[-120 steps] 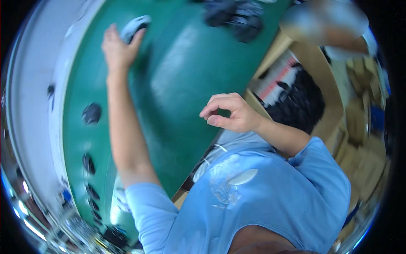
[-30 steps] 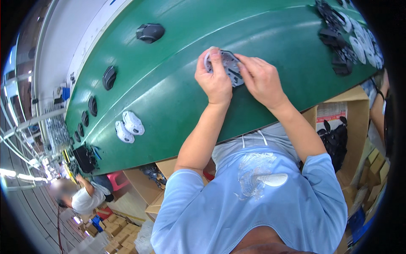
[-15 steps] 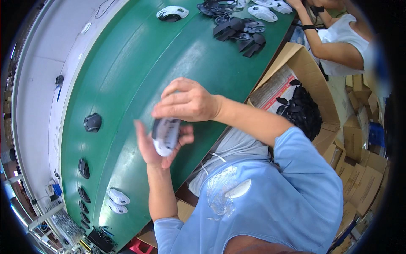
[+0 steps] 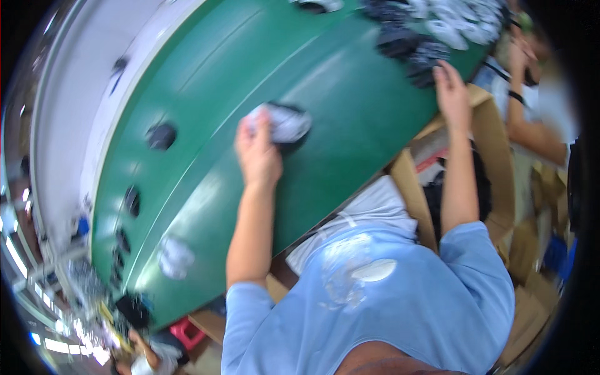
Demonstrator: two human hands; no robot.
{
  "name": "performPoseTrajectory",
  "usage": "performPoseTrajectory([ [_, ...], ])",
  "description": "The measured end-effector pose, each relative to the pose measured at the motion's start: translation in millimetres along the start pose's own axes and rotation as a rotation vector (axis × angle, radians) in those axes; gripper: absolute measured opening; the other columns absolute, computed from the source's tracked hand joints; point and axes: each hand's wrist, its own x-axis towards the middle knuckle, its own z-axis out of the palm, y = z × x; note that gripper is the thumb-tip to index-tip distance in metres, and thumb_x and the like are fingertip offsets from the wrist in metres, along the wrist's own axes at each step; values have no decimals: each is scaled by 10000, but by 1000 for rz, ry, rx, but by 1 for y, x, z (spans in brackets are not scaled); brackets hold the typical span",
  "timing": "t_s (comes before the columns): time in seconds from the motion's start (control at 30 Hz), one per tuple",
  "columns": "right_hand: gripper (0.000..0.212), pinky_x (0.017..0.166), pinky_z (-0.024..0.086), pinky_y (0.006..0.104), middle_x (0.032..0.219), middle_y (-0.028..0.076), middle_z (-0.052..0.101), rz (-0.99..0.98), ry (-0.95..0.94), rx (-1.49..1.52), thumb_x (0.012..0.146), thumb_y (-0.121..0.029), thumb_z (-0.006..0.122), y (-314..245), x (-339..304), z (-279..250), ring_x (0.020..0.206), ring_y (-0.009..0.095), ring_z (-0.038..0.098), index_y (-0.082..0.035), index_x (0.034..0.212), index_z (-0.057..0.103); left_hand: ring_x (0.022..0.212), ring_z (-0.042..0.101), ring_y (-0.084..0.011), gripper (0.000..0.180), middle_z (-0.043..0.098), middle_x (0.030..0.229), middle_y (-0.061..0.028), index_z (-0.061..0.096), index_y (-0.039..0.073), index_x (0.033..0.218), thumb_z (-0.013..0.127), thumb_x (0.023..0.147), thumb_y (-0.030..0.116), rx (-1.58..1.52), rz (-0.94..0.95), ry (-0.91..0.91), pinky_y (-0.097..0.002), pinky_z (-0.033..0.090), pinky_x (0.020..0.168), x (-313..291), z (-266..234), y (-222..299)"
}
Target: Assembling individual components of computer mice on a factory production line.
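My left hand (image 4: 258, 147) is closed on one end of a white mouse shell (image 4: 289, 125) with dark parts along its edge. The shell is just over the green table, and motion blur hides its details. Stretched out to the far right, my right hand (image 4: 454, 97) is at the edge of a pile of black mouse parts (image 4: 400, 42). Its fingers look extended beside the nearest black pieces; whether they touch is unclear. White mouse shells (image 4: 459, 22) lie in a group just beyond that pile.
The green table (image 4: 212, 206) carries a row of dark mouse pieces (image 4: 161, 135) along its left side and white shells (image 4: 176, 257) nearer me. An open cardboard box (image 4: 500, 181) with black pieces stands at the right edge. Another person's arm (image 4: 531, 128) shows at far right.
My hands have parted. The left has carried the white mouse shell away from me; the right has let go of it and moved far right to the black parts. The view has shifted.
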Motion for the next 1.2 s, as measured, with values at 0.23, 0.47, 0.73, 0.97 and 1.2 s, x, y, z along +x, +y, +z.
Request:
performPoseTrajectory([
  [0.23, 375, 814, 451, 200, 1010, 36, 708, 252, -27, 526, 959, -212, 721, 29, 9, 17, 914, 84, 608, -51, 1290, 656, 882, 682, -127, 257, 696, 1025, -33, 633, 90, 1113, 617, 1020, 329, -14, -172, -24, -252, 561, 653, -9, -5, 3],
  [0.47, 467, 761, 456, 226, 1252, 63, 626, 202, -33, 923, 1012, -98, 571, -55, -31, -20, 967, 86, 585, -37, 1462, 460, 933, 662, -120, 218, 684, 1022, -13, 625, 104, 1107, 553, 1057, 303, 41, 26, -209, -283, 529, 825, -16, -25, -3],
  [0.73, 409, 518, 370, 211, 946, -2, 595, 580, -524, 1516, 1048, -223, 380, -210, -126, 49, 600, 65, 461, -29, 1383, 510, 871, 590, -57, 263, 630, 961, 29, 594, 76, 1169, 502, 1076, 304, 195, 199, -93, -243, 483, 787, -32, -31, -24],
  [0.97, 774, 954, 495, 305, 1216, 59, 589, 81, -485, 1525, 781, -304, 876, -234, -144, 79, 1099, 138, 589, -45, 1392, 479, 1209, 577, -365, 448, 543, 1360, -261, 644, -58, 1140, 665, 898, 319, 258, 518, -527, -430, 444, 1040, -59, -2, 32],
  [1.2, 674, 866, 497, 280, 1115, 74, 634, -404, -632, 1214, 792, -172, 858, -212, -121, 74, 996, 139, 607, -29, 1384, 570, 1177, 548, -182, 523, 587, 1275, -112, 509, -43, 1332, 510, 1036, 389, 63, -17, -398, -343, 430, 1012, -69, 3, 34],
])
